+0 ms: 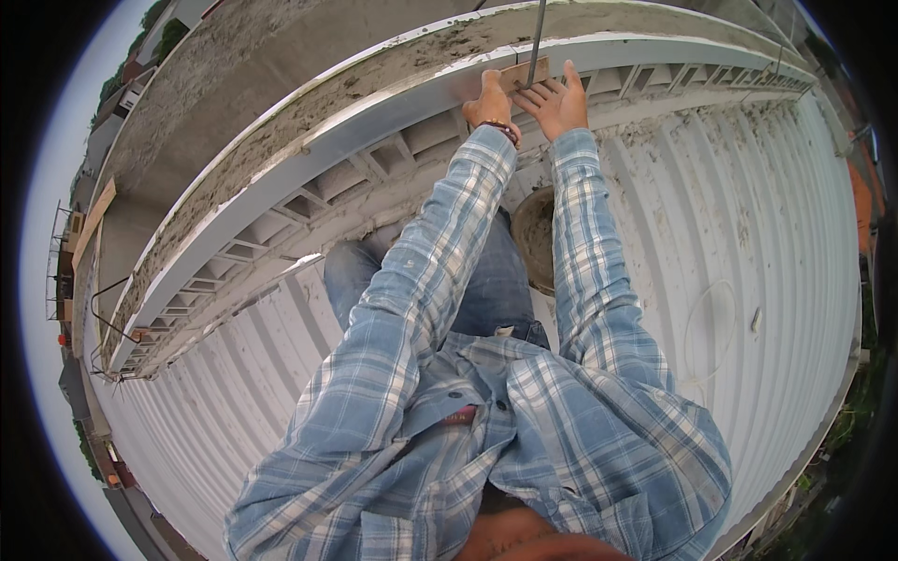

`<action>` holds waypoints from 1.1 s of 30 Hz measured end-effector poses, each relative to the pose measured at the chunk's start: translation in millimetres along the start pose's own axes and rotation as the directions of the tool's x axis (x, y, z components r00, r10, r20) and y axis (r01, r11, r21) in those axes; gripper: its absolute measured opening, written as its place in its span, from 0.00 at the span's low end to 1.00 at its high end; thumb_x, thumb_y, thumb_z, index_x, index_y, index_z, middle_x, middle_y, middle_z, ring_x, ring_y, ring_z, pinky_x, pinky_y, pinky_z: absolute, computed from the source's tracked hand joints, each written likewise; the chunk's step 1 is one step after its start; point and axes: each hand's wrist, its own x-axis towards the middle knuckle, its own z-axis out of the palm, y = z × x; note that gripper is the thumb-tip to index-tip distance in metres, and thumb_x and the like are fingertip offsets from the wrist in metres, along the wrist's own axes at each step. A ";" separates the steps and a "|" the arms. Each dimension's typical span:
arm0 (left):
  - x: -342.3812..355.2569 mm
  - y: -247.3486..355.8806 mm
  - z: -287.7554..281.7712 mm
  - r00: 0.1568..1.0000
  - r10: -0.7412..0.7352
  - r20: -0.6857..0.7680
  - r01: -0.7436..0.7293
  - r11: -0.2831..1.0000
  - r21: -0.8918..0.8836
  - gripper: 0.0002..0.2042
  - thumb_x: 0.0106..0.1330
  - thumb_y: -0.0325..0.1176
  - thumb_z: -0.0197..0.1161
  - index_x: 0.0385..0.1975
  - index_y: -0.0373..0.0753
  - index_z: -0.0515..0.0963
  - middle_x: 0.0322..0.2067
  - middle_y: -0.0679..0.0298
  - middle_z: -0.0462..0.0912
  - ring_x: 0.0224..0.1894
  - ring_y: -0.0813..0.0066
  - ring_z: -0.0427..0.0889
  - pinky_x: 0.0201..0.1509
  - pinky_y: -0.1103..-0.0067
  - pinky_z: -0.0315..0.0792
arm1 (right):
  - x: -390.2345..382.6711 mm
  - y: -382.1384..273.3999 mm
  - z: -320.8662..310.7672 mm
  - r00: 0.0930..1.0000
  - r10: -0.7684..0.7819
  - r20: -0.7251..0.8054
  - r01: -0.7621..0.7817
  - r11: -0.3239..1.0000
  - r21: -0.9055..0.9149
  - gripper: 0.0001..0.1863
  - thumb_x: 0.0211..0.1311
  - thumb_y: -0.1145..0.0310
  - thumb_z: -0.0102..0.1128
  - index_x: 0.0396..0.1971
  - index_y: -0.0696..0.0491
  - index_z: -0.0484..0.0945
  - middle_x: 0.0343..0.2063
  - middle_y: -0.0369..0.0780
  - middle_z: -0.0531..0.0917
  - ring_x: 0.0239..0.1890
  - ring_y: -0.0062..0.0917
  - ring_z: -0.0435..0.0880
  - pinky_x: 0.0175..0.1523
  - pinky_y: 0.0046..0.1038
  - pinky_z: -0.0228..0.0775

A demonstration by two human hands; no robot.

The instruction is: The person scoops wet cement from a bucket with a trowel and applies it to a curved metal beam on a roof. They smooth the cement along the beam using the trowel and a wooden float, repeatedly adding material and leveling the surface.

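My left hand [488,106] grips a small brown wooden piece [514,75] against the white beam [393,103], near the top of the view. My right hand [557,101] is beside it, palm up with fingers apart, its fingertips at or near the lower end of a thin metal rod [537,42]. I cannot tell whether they touch it. Wet-looking mortar [290,112] lies along the top of the beam. A round bucket [533,248] with grey residue sits below my hands, partly hidden by my right arm.
I am over a white corrugated metal roof [748,280]. A row of small slots [309,201] runs under the curved-looking beam, with a concrete wall [187,103] behind it. Bent metal clamps [117,318] are at the left end. A loop of pale wire [702,346] lies on the right.
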 end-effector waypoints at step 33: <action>9.4 -15.2 2.4 0.999 0.009 -0.053 -0.005 0.997 0.077 0.39 0.48 0.41 0.70 0.54 0.19 0.62 0.51 0.45 0.70 0.48 0.61 0.77 0.53 0.72 0.72 | 20.3 14.8 10.9 0.929 -0.265 -0.260 0.185 0.937 -0.295 0.22 0.60 0.59 0.62 0.43 0.64 0.75 0.37 0.45 0.78 0.35 0.30 0.81 0.39 0.34 0.82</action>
